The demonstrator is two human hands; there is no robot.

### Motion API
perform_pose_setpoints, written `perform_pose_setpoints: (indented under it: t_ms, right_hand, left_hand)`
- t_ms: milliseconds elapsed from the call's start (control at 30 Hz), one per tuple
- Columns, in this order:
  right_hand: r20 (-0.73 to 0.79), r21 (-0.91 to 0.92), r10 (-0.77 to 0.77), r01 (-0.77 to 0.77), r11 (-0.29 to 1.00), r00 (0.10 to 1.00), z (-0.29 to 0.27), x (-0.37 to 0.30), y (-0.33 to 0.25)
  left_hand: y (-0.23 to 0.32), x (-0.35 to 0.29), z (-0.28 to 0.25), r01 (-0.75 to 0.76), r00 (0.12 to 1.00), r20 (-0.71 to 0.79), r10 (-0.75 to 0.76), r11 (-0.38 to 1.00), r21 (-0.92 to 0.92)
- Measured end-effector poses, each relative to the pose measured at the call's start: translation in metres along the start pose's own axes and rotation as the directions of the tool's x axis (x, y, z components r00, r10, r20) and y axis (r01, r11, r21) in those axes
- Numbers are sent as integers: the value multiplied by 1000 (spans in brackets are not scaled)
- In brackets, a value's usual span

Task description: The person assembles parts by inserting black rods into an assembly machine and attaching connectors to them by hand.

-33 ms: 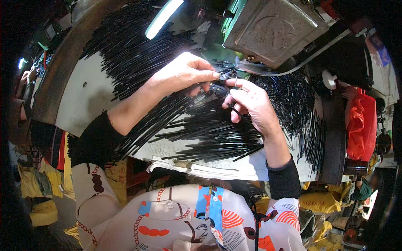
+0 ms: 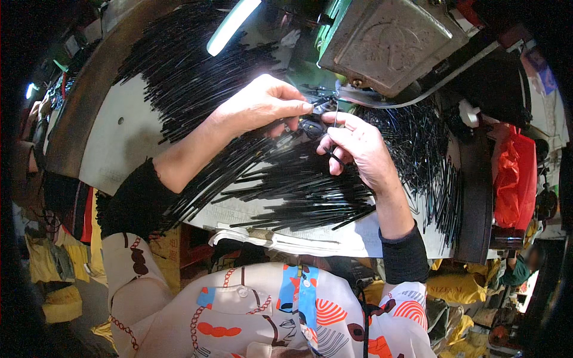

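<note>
My left hand (image 2: 262, 106) pinches a thin black strip (image 2: 319, 102) between thumb and fingers, close under the machine. Just to its right, my right hand (image 2: 361, 146) is closed on a slim tool with a thin metal shaft (image 2: 336, 113). A black part of it, or a black piece beside it, curls between the lower fingers; its exact kind cannot be made out. Small dark parts (image 2: 311, 127) lie between the hands, partly hidden. Many thin black strips (image 2: 298, 197) are heaped on the pale worktop (image 2: 122, 143) below and around both hands.
A grey metal machine housing (image 2: 391, 45) with a green side and a curved metal guard (image 2: 430, 89) overhangs the worktop. A bright tube lamp (image 2: 234, 27) hangs at top. More strips (image 2: 197, 65) cover the far left. A red bag (image 2: 514, 179) is at right; a white cloth roll (image 2: 274, 238) lines the front edge.
</note>
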State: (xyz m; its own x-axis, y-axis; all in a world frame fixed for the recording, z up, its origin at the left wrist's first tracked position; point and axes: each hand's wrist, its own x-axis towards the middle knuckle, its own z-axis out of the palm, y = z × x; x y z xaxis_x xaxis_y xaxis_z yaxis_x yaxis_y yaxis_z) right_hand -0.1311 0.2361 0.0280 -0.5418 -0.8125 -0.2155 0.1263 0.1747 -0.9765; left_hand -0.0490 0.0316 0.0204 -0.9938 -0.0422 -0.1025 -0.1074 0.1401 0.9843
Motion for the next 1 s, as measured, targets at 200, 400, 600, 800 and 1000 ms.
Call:
perform_pose_setpoints:
  t_ms: [200,400,600,800,1000]
  right_hand:
    - [13,-10,-5,5,1000,1000,-3,0,-2]
    - [39,23,-13,12,1000,999,-4,0,1]
    - [28,-9,-5,5,1000,1000,2,-3,-1]
    - [62,-65,-86,90,994,994,-8,3,7]
    - [105,49,-161,157,986,981,-18,4,14]
  left_hand:
    - [1,1,0,0,1000,7,0,1000,17]
    - [3,-1,1,-4,1000,16,4,1000,3]
    - [0,-4,0,-6,1000,15,6,1000,4]
    - [21,-7,-1,-38,999,46,29,978,207]
    - [17,4,4,59,998,-28,-55,986,158]
